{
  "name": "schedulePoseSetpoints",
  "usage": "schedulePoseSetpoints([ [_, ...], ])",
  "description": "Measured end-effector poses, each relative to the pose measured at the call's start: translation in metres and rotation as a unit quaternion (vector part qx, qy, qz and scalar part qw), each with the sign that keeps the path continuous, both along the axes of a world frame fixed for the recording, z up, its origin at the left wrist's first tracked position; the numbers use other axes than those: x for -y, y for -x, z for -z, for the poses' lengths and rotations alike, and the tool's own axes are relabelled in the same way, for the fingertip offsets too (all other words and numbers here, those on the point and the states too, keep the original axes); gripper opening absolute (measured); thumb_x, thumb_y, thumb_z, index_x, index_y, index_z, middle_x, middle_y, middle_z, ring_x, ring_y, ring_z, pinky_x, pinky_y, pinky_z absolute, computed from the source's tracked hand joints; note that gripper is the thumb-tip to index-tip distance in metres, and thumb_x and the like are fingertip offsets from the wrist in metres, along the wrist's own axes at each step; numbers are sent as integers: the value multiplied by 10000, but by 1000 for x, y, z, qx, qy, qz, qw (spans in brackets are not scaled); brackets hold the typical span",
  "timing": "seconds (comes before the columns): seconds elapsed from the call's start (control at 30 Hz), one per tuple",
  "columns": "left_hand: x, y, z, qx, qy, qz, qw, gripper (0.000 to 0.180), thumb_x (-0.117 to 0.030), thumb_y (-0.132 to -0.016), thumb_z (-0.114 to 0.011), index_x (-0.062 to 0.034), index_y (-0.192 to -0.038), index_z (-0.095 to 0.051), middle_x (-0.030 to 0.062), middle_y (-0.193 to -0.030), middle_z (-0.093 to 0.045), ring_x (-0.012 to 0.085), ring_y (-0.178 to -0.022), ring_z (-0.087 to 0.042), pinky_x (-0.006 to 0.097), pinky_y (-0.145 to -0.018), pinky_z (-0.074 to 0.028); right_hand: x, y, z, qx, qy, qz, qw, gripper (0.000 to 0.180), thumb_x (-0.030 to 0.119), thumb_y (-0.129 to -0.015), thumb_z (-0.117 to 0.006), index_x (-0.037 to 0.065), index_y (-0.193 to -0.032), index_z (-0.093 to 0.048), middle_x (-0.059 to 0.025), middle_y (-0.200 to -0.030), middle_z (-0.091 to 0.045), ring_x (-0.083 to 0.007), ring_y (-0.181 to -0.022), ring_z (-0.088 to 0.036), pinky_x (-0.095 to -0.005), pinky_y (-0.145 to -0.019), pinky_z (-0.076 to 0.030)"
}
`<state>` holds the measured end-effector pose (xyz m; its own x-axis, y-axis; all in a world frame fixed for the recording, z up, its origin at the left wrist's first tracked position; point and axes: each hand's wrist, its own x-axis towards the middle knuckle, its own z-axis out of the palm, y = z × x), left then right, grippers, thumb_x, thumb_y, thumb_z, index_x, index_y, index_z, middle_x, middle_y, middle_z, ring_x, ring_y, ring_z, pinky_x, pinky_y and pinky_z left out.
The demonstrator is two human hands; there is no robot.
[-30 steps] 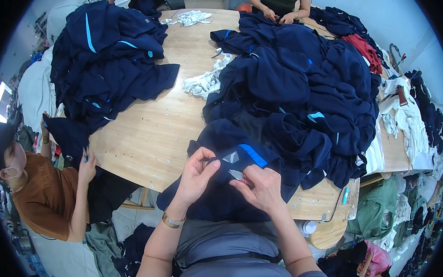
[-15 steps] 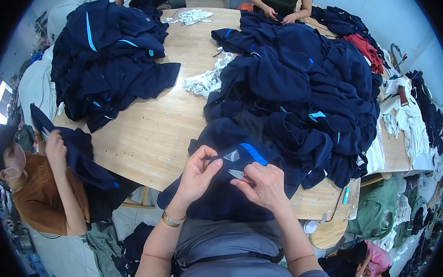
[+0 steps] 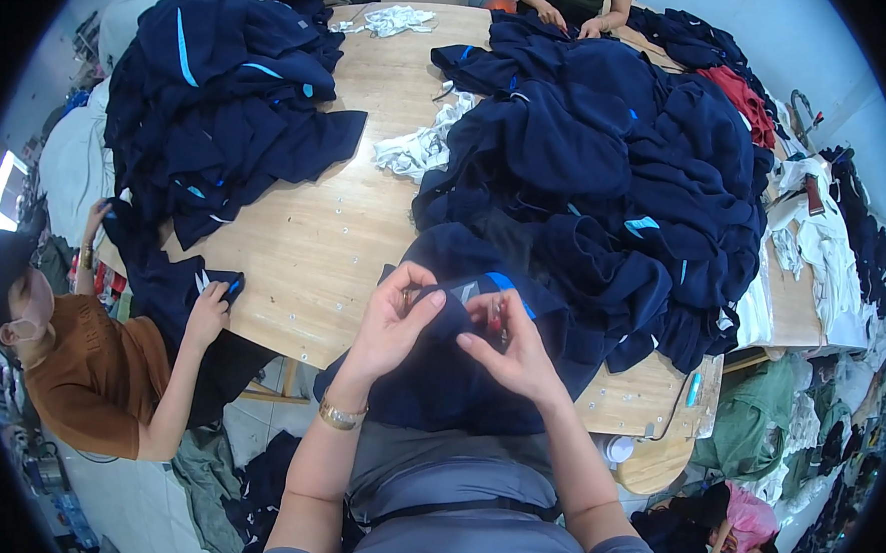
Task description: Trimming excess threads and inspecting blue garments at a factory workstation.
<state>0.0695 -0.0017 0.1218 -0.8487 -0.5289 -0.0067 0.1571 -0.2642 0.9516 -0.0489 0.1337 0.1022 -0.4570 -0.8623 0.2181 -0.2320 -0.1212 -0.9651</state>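
A navy garment [image 3: 436, 401] lies across my lap and the table's near edge, with a bright blue strip [image 3: 501, 282] and a small grey patch [image 3: 467, 290] on it. My left hand [image 3: 395, 324] is closed on its fabric, pinching a raised fold between thumb and fingers. Close beside it on the right, my right hand [image 3: 512, 348] has a small pair of thread snips [image 3: 502, 330] tucked in its curled fingers. Only a reddish part of the snips shows; the blades are hidden. The right thumb and fingertips are at the raised fold; whether they grip it I cannot tell.
Big heaps of navy garments cover the table's right [image 3: 589, 174] and left [image 3: 222, 105]. White scraps [image 3: 415, 150] lie between them. At left a masked co-worker [image 3: 97, 379] holds scissors and a navy garment. Two others work across the table. A turquoise-capped tool [image 3: 694, 390] lies near the right edge.
My right hand has turned, so the snips' blades no longer show, and its fingers have come nearer my left. The fold stands higher. The co-worker's scissors hand has moved right and lower.
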Motion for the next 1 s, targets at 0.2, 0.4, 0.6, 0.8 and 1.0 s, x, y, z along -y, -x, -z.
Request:
schedulePoseSetpoints([
  [0.2, 24, -12, 8, 106, 379, -199, 898, 187, -108, -834, -609, -18, -993, -574, 81, -904, -638, 189, -812, -602, 286, -761, -457, 9, 18, 14, -13, -36, 66, 997, 303, 72, -746, -706, 58, -836, -417, -3, -777, -450, -90, -688, -395, -221, -640, -377],
  [0.4, 40, -86, 31, 272, 353, -240, 862, 329, -226, -818, -629, -11, -1063, -578, 146, -1021, -636, 282, -953, -601, 339, -814, -465, -25, 59, 32, -33, -24, 232, 972, 317, 28, -745, -680, 65, -799, -370, -24, -795, -483, -106, -720, -423, -216, -692, -369],
  [0.6, 17, -150, 84, 489, 480, -146, 714, 294, -276, -794, -645, -20, -934, -609, 203, -901, -633, 332, -866, -606, 391, -749, -471, -25, 63, 20, 0, -50, 195, 980, 336, 16, -763, -673, 97, -821, -352, -15, -825, -477, -76, -746, -431, -182, -700, -357],
  [0.8, 72, -173, 71, 369, 229, -292, 852, 205, -211, -836, -612, -30, -924, -574, 65, -773, -601, 143, -717, -570, 285, -674, -455, 38, 73, -32, -94, 23, 114, 989, 293, 103, -721, -704, 70, -815, -428, 19, -742, -400, -71, -646, -318, -207, -588, -277],
  [1.0, 98, -153, -120, 5, 461, -605, 649, 163, -174, -919, -537, -16, -946, -561, 10, -892, -566, 70, -816, -494, 202, -776, -393, 94, 100, -166, -8, 266, 120, 956, 207, 52, -748, -719, 79, -823, -527, -25, -834, -583, -91, -731, -561, -201, -677, -454],
])
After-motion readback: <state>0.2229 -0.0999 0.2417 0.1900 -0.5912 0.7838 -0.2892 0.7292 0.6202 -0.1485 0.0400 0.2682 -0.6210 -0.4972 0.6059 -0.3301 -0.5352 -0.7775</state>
